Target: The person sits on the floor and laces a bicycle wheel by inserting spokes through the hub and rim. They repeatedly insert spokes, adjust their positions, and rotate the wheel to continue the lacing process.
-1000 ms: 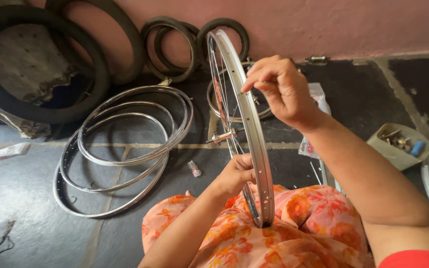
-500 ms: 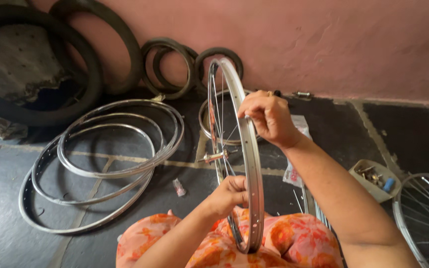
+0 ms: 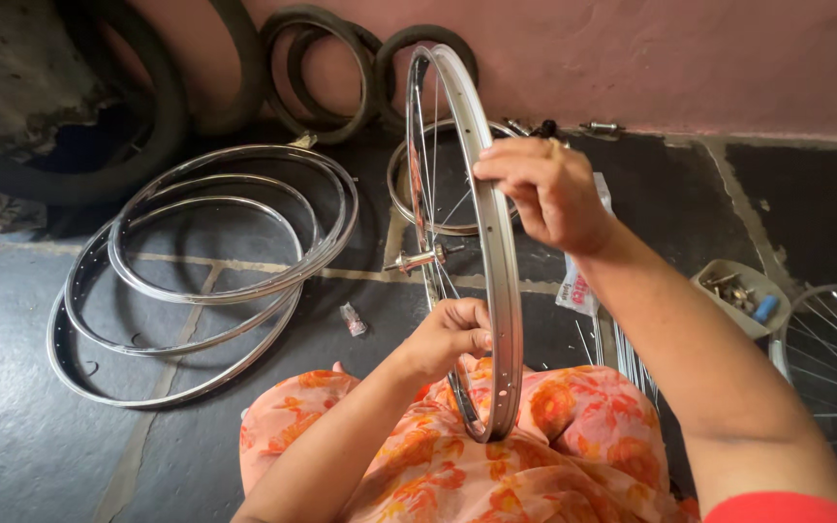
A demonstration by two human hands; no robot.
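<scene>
A silver bicycle wheel rim [image 3: 499,291] with thin spokes and a hub [image 3: 417,260] stands upright on edge, its bottom resting on my lap, which is covered in orange floral cloth [image 3: 535,455]. My right hand [image 3: 544,189] grips the rim's upper edge from the right. My left hand [image 3: 452,334] is closed around spokes near the rim's lower part, just left of the rim.
Three bare steel rims [image 3: 196,281] lie stacked on the dark floor at left. Black tyres [image 3: 322,73] lean on the pink wall. Another rim [image 3: 409,208] lies behind the wheel. A small tray of parts [image 3: 743,295] and a spoked wheel [image 3: 835,358] sit at right.
The view has shifted slightly; the wheel stays upright in both hands. My right hand has slid a little along the upper rim, while my left hand stays low at the spokes.
</scene>
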